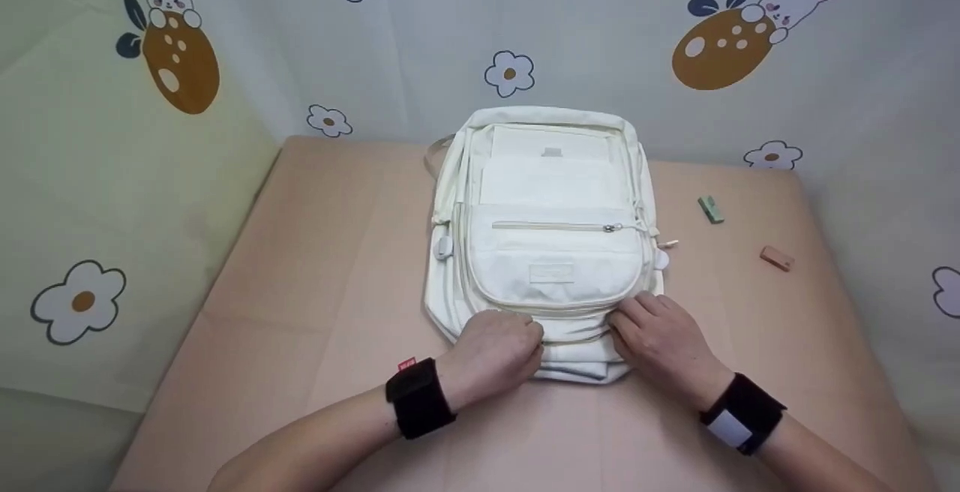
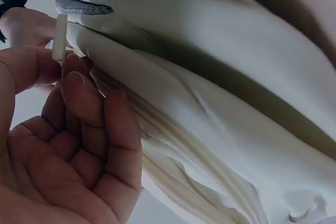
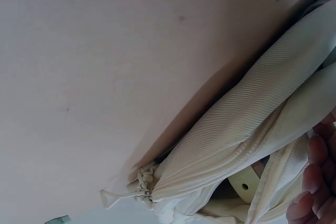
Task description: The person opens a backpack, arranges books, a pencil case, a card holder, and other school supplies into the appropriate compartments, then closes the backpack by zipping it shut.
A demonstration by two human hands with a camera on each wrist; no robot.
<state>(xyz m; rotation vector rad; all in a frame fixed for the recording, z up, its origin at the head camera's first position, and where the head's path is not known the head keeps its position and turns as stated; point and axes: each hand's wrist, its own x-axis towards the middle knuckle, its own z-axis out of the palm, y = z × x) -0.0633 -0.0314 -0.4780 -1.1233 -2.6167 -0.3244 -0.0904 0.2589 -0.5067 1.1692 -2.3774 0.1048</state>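
A cream backpack (image 1: 555, 192) lies front up on the table, its bottom toward me. My left hand (image 1: 495, 342) is at its lower front edge. In the left wrist view the thumb and index finger of this hand pinch a small off-white zipper pull (image 2: 60, 38) beside the bag's zipper seam (image 2: 157, 114). At the lower right corner of the front pocket, my right hand (image 1: 660, 334) grips the backpack's edge with curled fingers. A gap in the side zipper shows in the right wrist view, with a pale piece with a dark hole (image 3: 244, 186) inside it.
To the right of the bag lie a small green block (image 1: 710, 209) and a small reddish-brown block (image 1: 777, 258) on the pinkish table (image 1: 322, 252). Patterned cloth (image 1: 420, 49) hangs behind and at both sides. A corded pull (image 3: 113, 198) sticks out from the bag's side.
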